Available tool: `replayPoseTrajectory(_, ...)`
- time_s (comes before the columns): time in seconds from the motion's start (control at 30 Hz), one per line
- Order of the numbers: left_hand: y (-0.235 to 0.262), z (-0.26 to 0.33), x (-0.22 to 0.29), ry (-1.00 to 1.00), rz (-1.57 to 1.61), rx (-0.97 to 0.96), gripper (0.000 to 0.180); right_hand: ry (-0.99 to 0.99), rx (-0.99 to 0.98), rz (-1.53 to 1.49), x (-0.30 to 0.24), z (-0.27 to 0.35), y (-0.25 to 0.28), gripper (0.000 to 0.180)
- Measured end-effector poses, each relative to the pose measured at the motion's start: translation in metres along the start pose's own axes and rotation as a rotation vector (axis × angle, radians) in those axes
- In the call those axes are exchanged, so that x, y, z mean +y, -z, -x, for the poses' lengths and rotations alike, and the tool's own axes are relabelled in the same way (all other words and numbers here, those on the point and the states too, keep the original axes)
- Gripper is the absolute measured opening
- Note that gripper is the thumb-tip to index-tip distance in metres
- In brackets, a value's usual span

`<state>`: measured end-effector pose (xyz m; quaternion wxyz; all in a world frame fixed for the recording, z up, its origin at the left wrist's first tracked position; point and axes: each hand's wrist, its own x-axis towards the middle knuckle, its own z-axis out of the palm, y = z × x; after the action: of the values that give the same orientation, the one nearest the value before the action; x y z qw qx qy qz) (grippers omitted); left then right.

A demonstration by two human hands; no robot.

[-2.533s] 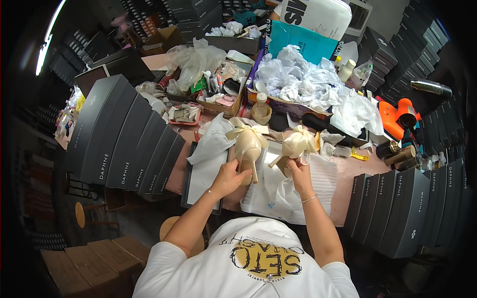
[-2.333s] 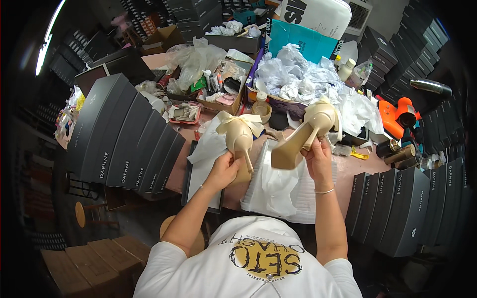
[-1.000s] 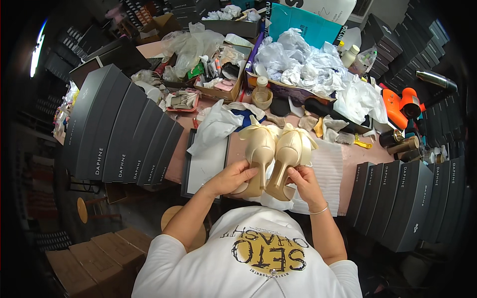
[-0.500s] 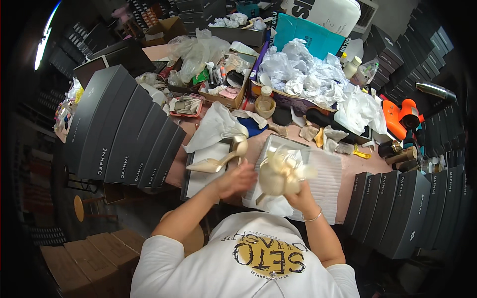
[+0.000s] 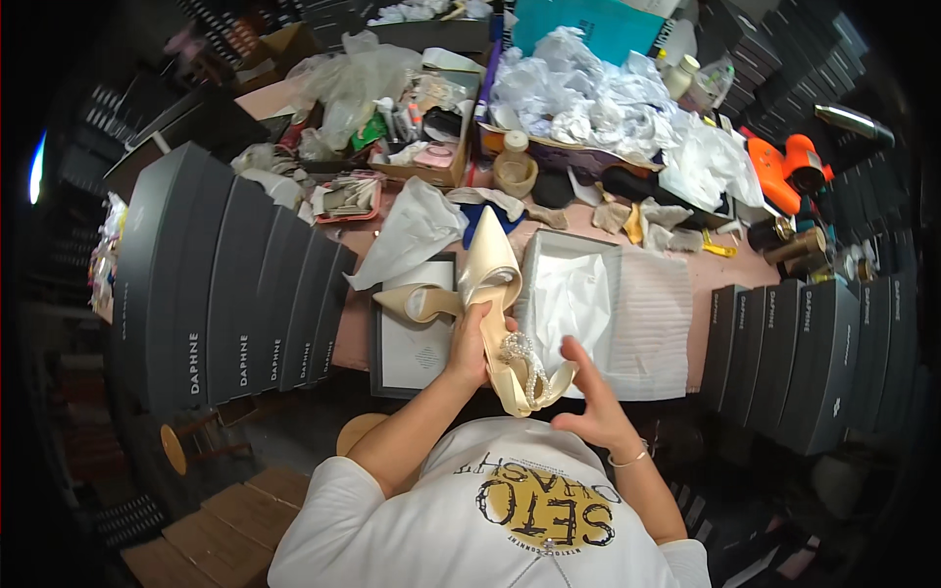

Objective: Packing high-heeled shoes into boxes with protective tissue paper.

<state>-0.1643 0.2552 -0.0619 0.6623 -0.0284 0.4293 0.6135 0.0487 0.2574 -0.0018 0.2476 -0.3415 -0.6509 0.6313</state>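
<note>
My left hand grips a pair of cream pointed high-heel shoes held together, toes pointing away from me, a pearl strap dangling at the heel end. A little to the right of the heels, my right hand is open with fingers spread, holding nothing. Just beyond the shoes lies an open shoe box lined with white tissue paper. Its dark lid lies to the left under the shoes.
Rows of dark shoe boxes stand at left and right. A heap of crumpled white paper fills a box at the back. An orange tool lies far right, a pink table carries clutter.
I held one shoe in each hand, brought them together sole to sole, then passed both into my left hand. My right hand has let go and opened.
</note>
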Motion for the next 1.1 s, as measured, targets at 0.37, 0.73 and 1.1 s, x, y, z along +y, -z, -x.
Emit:
replayPoseTrajectory(0.37,-0.017,-0.002,-0.001,-0.359,-0.945,-0.479,0.059,0.058,0.115,0.191,0.021,0.056,0.006,0.075)
replayPoseTrajectory(0.73,-0.036,-0.193,-0.1,-0.035,-1.716,-0.091,0.031,-0.078,0.525,-0.855,0.048,0.222,0.058,0.084)
replayPoseTrajectory(1.1,-0.108,-0.014,-0.016,-0.862,-1.585,-0.08,0.029,0.381,0.304,-1.545,0.086,0.237,0.095,0.071)
